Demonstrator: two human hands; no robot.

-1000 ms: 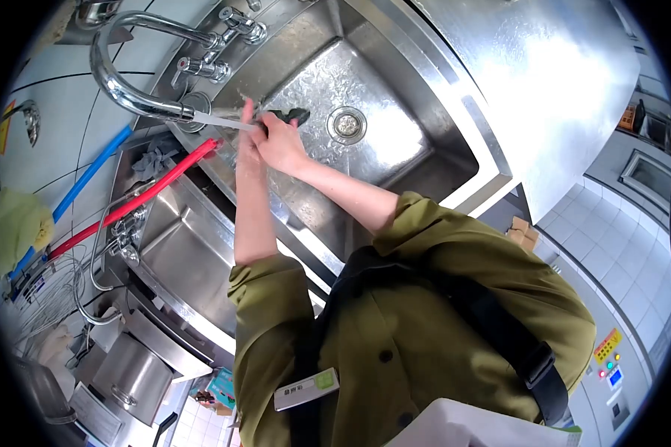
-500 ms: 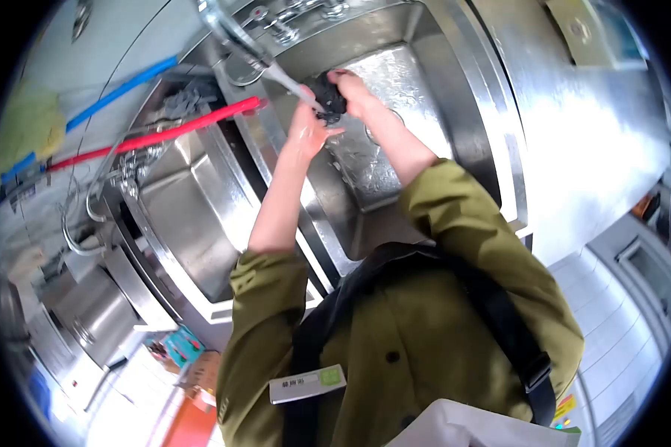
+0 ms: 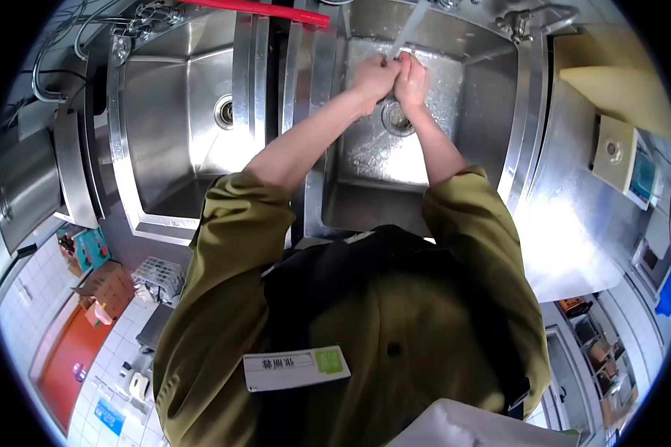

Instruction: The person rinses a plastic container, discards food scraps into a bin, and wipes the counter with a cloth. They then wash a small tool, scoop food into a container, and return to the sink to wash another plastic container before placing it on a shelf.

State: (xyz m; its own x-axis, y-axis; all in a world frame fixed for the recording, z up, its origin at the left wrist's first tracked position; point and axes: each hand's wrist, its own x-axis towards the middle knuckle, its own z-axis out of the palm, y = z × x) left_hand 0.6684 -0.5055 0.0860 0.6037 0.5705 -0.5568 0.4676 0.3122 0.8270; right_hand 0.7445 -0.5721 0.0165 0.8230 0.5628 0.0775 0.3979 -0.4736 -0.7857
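Moved: left hand [image 3: 376,80] and right hand [image 3: 412,83] drawn together, view swung round
sink [image 3: 488,97]: beneath both hands
water stream [image 3: 410,28]: meets fingertips
left hand: fingers curled, contents unclear
right hand: fingers nearly straight, touching left
dark item: hidden, whereabouts unclear
drain [image 3: 398,119]: just beside hands

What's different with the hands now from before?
The left hand and right hand have moved together. The dark, floppy thing that showed between them a moment ago is out of sight now; I can't tell whether they still hold it. The whole view has turned too. The water is still running, and both hands are still over the same sink.
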